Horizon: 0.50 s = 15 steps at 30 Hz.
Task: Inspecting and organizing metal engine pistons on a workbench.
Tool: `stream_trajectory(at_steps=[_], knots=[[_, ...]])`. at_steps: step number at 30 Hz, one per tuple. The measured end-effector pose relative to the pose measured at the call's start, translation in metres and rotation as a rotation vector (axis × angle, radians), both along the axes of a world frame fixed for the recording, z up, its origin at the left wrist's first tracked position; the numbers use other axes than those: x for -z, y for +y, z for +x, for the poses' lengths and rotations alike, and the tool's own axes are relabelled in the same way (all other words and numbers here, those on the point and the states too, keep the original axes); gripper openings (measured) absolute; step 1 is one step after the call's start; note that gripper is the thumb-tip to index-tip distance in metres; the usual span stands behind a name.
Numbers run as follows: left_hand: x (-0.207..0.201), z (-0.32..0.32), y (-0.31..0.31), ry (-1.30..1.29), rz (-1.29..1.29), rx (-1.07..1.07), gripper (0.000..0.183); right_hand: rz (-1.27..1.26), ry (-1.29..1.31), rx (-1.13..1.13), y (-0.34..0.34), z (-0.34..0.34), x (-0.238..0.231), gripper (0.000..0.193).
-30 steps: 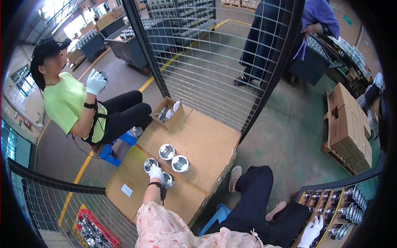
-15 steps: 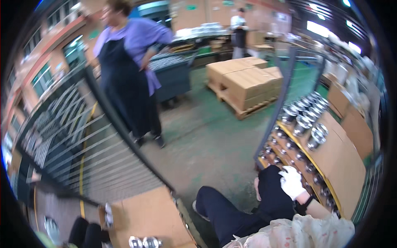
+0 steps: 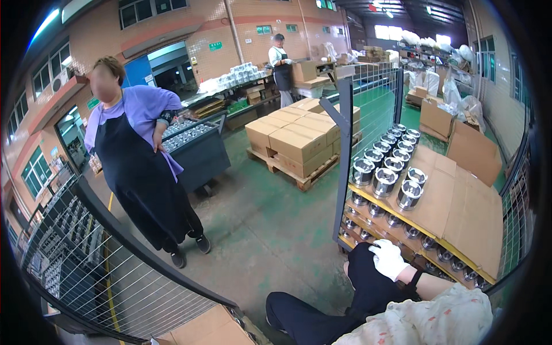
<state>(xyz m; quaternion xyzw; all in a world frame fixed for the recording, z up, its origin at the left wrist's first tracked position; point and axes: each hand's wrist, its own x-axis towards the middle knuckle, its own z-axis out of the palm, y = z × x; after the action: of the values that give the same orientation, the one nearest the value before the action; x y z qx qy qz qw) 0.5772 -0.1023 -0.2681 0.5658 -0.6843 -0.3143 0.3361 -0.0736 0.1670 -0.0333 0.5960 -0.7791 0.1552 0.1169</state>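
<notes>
My right hand (image 3: 389, 260) wears a white glove and lies on my right knee, its fingers loosely bent over the dark trousers (image 3: 368, 276) and no object visible in it. A dark band (image 3: 415, 280) circles that wrist. Nearest to the hand is a stack of cardboard layers on the right, edged in yellow. Its brown cardboard top (image 3: 454, 201) carries rows of shiny metal cylinders (image 3: 384, 181) with dark sides, which look like engine pistons. More of them sit between the layers below. My left hand is out of view.
A wire-mesh cage side (image 3: 138, 259) leans across the left. Cardboard (image 3: 213, 329) lies at the bottom edge. A person in a dark apron (image 3: 141, 167) stands ahead left by a dark bin (image 3: 198, 154). Cartons (image 3: 299, 138) fill a pallet; another person (image 3: 282, 69) stands farther back.
My view has swung left to right and lifted, so the left cardboard has mostly slid out below. My right hand stays on the knee. The aproned person's head is now in view.
</notes>
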Motion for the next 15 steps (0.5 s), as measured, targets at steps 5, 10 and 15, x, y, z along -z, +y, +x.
stream_trajectory(at_steps=[5,10,15], knots=[[-0.035,-0.007,0.043,-0.200,-0.111,0.024,0.028,-0.407,-0.438,-0.329,-0.093,-0.021,-0.094,0.050],[-0.113,-0.045,0.093,-0.385,-0.247,0.037,0.029,-0.537,-0.956,-0.611,-0.184,-0.046,-0.243,0.065],[-0.193,-0.099,0.158,-0.548,-0.395,0.006,0.029,-0.469,-1.276,-0.797,-0.173,-0.046,-0.246,0.063]])
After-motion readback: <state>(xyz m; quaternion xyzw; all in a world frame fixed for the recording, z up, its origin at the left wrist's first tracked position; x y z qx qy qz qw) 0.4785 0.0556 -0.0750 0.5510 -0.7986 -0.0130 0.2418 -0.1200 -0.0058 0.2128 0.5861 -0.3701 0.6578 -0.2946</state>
